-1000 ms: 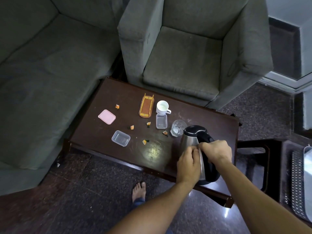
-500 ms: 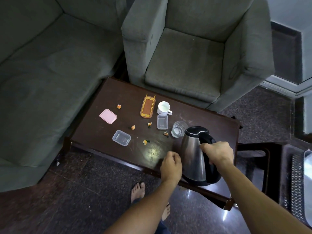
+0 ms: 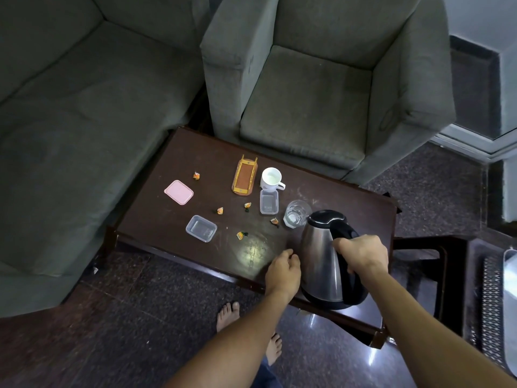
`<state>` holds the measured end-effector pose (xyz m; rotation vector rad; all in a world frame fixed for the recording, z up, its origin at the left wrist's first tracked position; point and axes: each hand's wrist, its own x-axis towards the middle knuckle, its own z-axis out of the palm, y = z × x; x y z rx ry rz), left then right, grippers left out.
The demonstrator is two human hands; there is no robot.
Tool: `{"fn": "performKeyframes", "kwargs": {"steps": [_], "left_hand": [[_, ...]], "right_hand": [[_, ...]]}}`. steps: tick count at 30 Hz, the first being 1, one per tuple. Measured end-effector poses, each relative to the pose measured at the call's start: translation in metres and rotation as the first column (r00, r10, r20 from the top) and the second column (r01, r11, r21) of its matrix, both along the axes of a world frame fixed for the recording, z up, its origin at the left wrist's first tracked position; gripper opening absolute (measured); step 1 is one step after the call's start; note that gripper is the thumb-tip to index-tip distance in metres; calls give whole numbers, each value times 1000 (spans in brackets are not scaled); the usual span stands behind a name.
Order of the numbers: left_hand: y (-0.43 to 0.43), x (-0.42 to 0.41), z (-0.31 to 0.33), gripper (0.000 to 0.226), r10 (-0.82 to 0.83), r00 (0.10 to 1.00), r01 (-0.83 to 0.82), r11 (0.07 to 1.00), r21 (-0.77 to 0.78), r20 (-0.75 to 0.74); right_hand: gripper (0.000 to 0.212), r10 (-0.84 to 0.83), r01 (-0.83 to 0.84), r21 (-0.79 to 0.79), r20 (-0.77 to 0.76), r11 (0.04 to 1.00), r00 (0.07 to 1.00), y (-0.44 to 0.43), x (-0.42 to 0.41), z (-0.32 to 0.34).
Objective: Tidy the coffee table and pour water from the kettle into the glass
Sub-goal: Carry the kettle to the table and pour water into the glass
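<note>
The fingers (image 3: pixel 342 242) of our right hand (image 3: pixel 362 253) wrap tight round the black handle of the steel kettle (image 3: pixel 319 256). It leans spout-first toward the glass (image 3: pixel 296 214) and seems raised off the counter (image 3: pixel 195 152). Our left hand (image 3: pixel 282 271) hovers just beside the kettle's body, its fingers loosely curled and holding nothing.

The spout sits right at the near rim of the glass, yet we see no stream, and we cannot tell whether there is water in the glass. We judge the pour about to begin, not done.

The tidying looks untouched. Orange sweet wrappers (image 3: pixel 242 234) lie scattered over the counter, two clear tubs (image 3: pixel 201 228) stand open, and a pink lid (image 3: pixel 178 192) lies apart from both. A white mug (image 3: pixel 270 178) and a small wooden tray (image 3: pixel 244 176) stand at the far side.
</note>
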<state>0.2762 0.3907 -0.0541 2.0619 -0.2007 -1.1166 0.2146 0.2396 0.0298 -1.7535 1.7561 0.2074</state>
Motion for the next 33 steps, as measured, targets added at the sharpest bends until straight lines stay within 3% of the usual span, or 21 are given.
{"fn": "performKeyframes", "kwargs": {"steps": [33], "left_hand": [[0, -10, -2, 29, 16, 997, -20, 998, -56, -71]], "right_hand": [[30, 25, -25, 1, 0, 1000, 1000, 1, -4, 2]]}}
